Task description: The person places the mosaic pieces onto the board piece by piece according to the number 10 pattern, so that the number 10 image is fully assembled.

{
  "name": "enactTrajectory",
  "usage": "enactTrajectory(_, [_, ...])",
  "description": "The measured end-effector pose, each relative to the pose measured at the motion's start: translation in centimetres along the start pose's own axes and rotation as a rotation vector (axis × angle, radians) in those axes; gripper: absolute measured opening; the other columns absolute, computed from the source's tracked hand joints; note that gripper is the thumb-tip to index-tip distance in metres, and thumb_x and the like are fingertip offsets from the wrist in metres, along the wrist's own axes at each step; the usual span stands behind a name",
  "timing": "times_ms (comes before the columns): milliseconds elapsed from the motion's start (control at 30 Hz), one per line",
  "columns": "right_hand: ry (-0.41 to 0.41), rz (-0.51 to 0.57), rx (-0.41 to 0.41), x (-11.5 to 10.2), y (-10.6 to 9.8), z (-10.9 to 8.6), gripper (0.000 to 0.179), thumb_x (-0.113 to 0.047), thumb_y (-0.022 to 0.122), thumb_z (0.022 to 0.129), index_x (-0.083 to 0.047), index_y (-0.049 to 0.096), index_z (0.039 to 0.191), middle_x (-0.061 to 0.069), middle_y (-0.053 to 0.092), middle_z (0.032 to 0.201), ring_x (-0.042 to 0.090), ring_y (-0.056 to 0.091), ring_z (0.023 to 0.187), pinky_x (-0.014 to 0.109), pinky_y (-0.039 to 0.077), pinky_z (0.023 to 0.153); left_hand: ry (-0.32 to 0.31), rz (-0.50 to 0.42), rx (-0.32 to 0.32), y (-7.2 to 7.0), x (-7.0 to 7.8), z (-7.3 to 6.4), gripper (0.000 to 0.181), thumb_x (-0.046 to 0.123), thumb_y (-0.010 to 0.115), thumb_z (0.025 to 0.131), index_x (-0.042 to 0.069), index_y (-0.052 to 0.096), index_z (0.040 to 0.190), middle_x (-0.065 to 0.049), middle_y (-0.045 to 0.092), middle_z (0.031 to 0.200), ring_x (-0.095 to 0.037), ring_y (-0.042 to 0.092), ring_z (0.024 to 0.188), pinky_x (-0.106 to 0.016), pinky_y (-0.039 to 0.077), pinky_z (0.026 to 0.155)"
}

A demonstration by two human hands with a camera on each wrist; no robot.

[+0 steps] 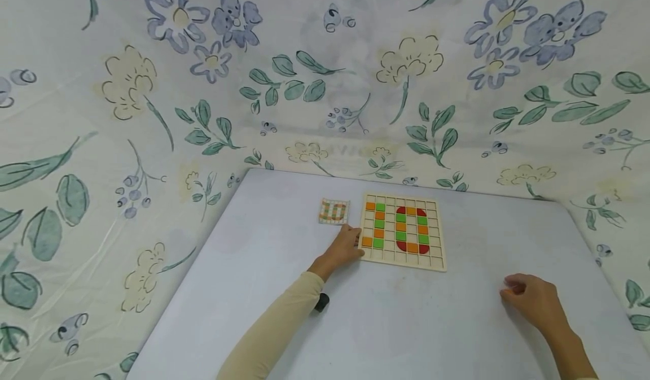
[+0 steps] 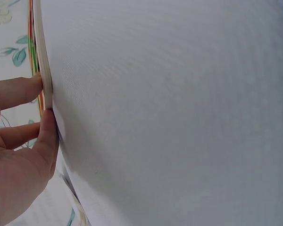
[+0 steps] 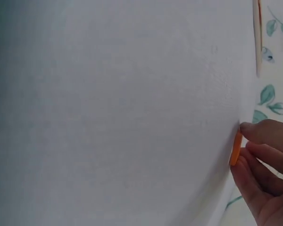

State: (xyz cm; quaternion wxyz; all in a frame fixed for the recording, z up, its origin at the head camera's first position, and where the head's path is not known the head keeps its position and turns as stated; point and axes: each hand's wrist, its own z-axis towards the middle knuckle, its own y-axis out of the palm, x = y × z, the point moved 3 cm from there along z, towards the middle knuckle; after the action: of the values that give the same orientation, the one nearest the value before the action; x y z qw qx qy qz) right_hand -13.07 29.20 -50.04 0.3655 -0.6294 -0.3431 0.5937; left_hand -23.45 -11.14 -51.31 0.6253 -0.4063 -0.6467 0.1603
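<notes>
A wooden grid board [image 1: 438, 260] lies flat toward the back of the table, with square cells partly filled by green and orange square tiles and red rounded corner pieces. My left hand [image 1: 345, 245] is at its left side; in the left wrist view its thumb and fingers hold the pale board edge [image 2: 45, 61]. Lower right of the board, my right hand [image 1: 538, 301] is low over the table, apart from the board. Between its thumb and fingers it pinches an orange tile [image 3: 236, 148], mostly hidden in the head view.
A small printed card [image 1: 333, 212] with a similar grid pattern lies left of the board. Beside my left forearm is a short black object [image 1: 322, 302]. The white table [image 1: 406, 323] meets floral cloth [image 1: 355, 86] at the back and sides.
</notes>
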Motion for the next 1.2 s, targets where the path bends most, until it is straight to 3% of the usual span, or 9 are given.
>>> enactTrajectory(133, [0.005,0.001,-0.008,0.1,-0.2,-0.1,0.036,-0.011,0.079,0.076,0.012,0.067,0.101,0.020,0.068,0.090,0.032,0.062,0.079,0.047,0.052,0.070,-0.014,-0.009,-0.005,0.0,0.0,-0.1,0.063,0.005,0.073,0.086,-0.008,0.044,0.140,-0.013,0.043,0.115,-0.019,0.050,0.099,-0.033,0.046,0.089])
enactTrajectory(300, [0.067,0.002,-0.060,0.4,-0.8,-0.1,0.038,-0.012,0.077,0.078,0.013,0.066,0.103,0.018,0.067,0.087,0.031,0.061,0.080,0.044,0.052,0.067,-0.020,-0.022,-0.009,0.2,-0.1,0.0,0.064,0.005,0.074,0.086,-0.008,0.043,0.140,-0.012,0.043,0.114,-0.019,0.051,0.100,-0.032,0.046,0.088])
enactTrajectory(500, [0.109,0.013,-0.051,0.6,-0.8,-0.1,0.036,-0.007,0.079,0.075,0.013,0.066,0.102,0.021,0.068,0.088,0.032,0.062,0.079,0.043,0.053,0.068,-0.025,-0.027,-0.017,0.3,-0.4,0.1,0.064,0.005,0.073,0.086,-0.007,0.043,0.141,-0.011,0.042,0.114,-0.018,0.050,0.100,-0.032,0.046,0.088])
enactTrajectory(667, [0.088,0.005,-0.029,0.6,-0.7,-0.1,0.039,-0.007,0.079,0.075,0.014,0.065,0.105,0.023,0.067,0.092,0.034,0.062,0.081,0.047,0.053,0.071,-0.024,-0.019,-0.013,0.2,-0.3,0.1,0.064,0.005,0.073,0.086,-0.006,0.042,0.142,-0.012,0.042,0.116,-0.018,0.049,0.099,-0.031,0.045,0.088])
enactTrajectory(967, [0.116,-0.025,-0.104,0.8,-0.9,0.1,0.039,-0.006,0.079,0.074,0.015,0.064,0.104,0.023,0.067,0.089,0.033,0.062,0.080,0.047,0.053,0.073,-0.011,-0.023,-0.006,0.1,-0.2,0.1,0.063,0.005,0.073,0.086,-0.008,0.044,0.140,-0.012,0.043,0.115,-0.018,0.050,0.099,-0.032,0.046,0.088])
enactTrajectory(1200, [0.035,-0.018,-0.056,0.3,-0.4,0.9,0.037,-0.005,0.080,0.072,0.014,0.067,0.101,0.025,0.068,0.090,0.035,0.064,0.080,0.048,0.054,0.072,-0.016,-0.056,-0.015,0.2,-0.3,0.1,0.064,0.004,0.073,0.086,-0.008,0.042,0.141,-0.012,0.042,0.116,-0.019,0.052,0.102,-0.032,0.046,0.090])
